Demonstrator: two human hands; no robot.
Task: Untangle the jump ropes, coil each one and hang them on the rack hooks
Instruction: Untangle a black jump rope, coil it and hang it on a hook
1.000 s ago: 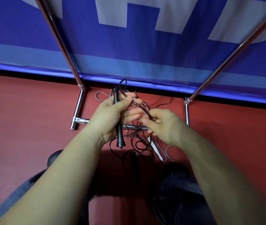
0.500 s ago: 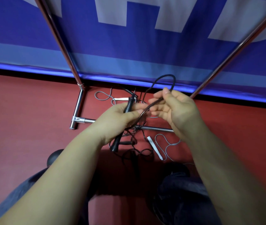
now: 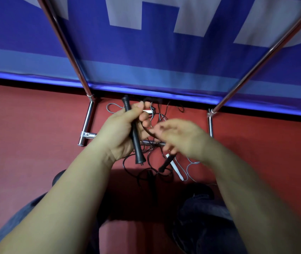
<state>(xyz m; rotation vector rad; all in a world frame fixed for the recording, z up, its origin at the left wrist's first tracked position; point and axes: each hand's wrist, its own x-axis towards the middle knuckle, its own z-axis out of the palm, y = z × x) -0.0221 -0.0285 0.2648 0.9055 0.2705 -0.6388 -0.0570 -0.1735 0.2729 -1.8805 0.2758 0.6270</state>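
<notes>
Jump ropes [image 3: 151,162] lie tangled on the red floor [image 3: 26,143] by the rack base [image 3: 86,125]; thin, limp cords, likely light, best held by stiff handles. Left hand [image 3: 122,132] clenches a black handle [image 3: 136,142]; right hand [image 3: 179,138] blurred, grip unclear.

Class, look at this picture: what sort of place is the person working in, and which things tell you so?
Probably a sports hall or gym. A red sports-type floor runs up to a large blue banner with pale block lettering, a chrome tube rack stands before it, and tangled black and grey jump ropes lie at its foot.
</notes>
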